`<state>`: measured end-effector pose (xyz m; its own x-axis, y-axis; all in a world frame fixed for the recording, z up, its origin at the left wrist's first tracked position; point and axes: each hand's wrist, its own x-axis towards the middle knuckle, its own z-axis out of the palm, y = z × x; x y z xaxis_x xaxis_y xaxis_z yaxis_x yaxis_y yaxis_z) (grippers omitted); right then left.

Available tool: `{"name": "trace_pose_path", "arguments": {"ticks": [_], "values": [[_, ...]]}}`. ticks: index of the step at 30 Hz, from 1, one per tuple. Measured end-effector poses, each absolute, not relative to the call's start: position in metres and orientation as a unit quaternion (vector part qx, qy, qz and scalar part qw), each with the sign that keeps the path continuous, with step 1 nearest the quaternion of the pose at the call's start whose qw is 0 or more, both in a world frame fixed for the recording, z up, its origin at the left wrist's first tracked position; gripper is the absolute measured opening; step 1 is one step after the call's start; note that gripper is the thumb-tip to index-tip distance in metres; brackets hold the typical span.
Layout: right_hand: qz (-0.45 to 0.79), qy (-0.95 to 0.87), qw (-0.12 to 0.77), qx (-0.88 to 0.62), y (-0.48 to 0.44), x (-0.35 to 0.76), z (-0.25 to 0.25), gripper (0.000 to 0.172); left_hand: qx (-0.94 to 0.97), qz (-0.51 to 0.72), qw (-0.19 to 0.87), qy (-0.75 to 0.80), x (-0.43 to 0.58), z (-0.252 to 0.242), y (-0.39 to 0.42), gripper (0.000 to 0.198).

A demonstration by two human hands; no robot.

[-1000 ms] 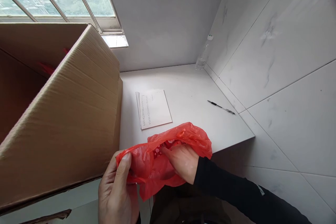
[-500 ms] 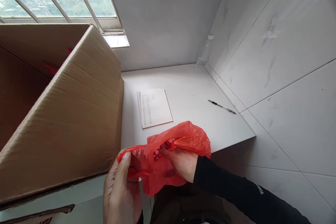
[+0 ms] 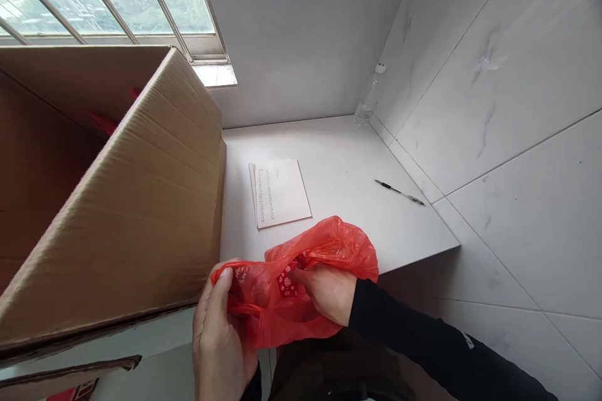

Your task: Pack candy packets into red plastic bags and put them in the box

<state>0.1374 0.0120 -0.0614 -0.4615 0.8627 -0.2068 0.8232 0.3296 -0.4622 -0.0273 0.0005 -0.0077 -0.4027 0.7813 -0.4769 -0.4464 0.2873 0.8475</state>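
Note:
A thin red plastic bag (image 3: 348, 241) lies partly over the front edge of the white tabletop, its mouth spread toward me. My left hand (image 3: 219, 332) pinches the bag's rim at the left, thumb on the near side. Inside the opening is a small red packet (image 3: 288, 282) printed with white round marks. My right hand (image 3: 332, 291), in a black sleeve, reaches into the bag from the right. Its thumb and fingers close on the packet; the fingertips are partly hidden by the bag and packet.
At the left stands a tall open cardboard box (image 3: 155, 200) with red plastic inside. Beyond the bag, a printed paper booklet (image 3: 285, 194) lies on the white table (image 3: 333, 156). A pen (image 3: 399, 192) is at the right, a clear bottle (image 3: 367, 100) in the back corner against the tiled wall.
More of the packet's patterned face now shows in the bag's mouth. My left hand has shifted slightly right. The view has moved a little.

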Motion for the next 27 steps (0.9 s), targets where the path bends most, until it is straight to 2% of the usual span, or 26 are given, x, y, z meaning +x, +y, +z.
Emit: {"name": "trace_pose_path", "arguments": {"ticks": [3, 6, 10, 17, 20, 24, 27], "values": [[0.246, -0.820, 0.025, -0.517, 0.013, 0.137, -0.062, 0.037, 0.138, 0.585, 0.530, 0.599, -0.027, -0.008, 0.001, 0.020], [0.246, -0.826, 0.019, -0.506, 0.013, 0.138, -0.063, 0.033, 0.139, 0.589, 0.525, 0.598, -0.027, -0.008, 0.001, 0.020], [0.241, -0.821, 0.052, -0.515, 0.013, 0.140, -0.065, 0.044, 0.123, 0.596, 0.513, 0.606, -0.027, -0.007, 0.002, 0.019], [0.262, -0.811, 0.086, -0.516, 0.013, 0.148, -0.064, 0.027, 0.144, 0.597, 0.530, 0.585, -0.024, -0.006, 0.003, 0.017], [0.257, -0.818, 0.054, -0.512, 0.012, 0.152, -0.063, 0.021, 0.160, 0.594, 0.538, 0.576, -0.024, -0.005, 0.002, 0.020], [0.228, -0.816, 0.021, -0.531, 0.011, 0.156, -0.062, 0.027, 0.169, 0.596, 0.538, 0.571, -0.022, -0.006, 0.002, 0.022], [0.224, -0.821, 0.004, -0.524, 0.010, 0.157, -0.061, 0.021, 0.179, 0.595, 0.540, 0.567, -0.021, -0.005, 0.002, 0.027]]}}
